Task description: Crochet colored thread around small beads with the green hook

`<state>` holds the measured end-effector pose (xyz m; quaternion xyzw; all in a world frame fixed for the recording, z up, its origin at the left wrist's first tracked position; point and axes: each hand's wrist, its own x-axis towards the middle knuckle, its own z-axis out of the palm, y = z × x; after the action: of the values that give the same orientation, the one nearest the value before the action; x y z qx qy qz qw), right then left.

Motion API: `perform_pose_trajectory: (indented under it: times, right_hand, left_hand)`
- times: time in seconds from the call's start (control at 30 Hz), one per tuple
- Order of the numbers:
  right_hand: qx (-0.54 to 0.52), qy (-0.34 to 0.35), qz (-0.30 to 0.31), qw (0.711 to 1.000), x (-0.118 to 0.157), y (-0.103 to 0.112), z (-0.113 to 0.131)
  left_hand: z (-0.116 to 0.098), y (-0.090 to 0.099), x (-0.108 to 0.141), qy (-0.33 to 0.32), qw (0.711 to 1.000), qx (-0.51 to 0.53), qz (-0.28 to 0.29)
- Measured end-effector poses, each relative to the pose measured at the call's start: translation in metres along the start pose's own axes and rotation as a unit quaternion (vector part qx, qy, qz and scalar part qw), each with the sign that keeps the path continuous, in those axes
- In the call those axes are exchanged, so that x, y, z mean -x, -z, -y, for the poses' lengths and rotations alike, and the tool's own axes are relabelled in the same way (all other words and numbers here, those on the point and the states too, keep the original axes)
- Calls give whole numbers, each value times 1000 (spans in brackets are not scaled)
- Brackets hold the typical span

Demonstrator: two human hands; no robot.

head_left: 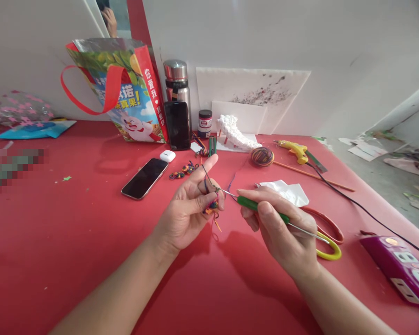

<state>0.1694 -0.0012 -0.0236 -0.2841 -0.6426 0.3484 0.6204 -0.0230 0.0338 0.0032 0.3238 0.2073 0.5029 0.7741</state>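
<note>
My left hand [191,204] pinches a small multicoloured crochet piece [212,207], its index finger raised with dark yarn running over it. An orange yarn tail hangs below the piece. In my right hand [282,228] is a crochet hook [247,203] with a green handle, held like a pen. Its metal tip points left and meets the stitches at my left fingertips. Yarn runs back toward a variegated yarn ball [262,157]. Another multicoloured crocheted strip [183,170] lies behind my left hand. Partly hidden by my right hand are scissors [329,249] with yellow and orange handles.
Behind stand a gift bag [136,111], a steel flask [176,72], an upright phone [177,125] and a small jar [205,122]. A flat phone [145,178] and white earbud case [167,156] lie left. Rightward are a yellow glue gun [295,150], its cord and a purple power strip [397,267].
</note>
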Motion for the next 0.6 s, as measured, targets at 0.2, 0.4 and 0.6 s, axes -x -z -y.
perform_pose_trajectory:
  times: [0.2,0.4,0.6]
  right_hand:
    - [-29,-38,-1,999,-2,3,3]
    - [-30,-70,7,997,-4,11,7]
    - [-45,-86,16,995,-8,18,8]
  left_hand:
    - [-1,3,-1,18,999,21,31]
    - [-2,6,-1,44,996,66,39]
    - [-1,3,-2,79,990,96,59]
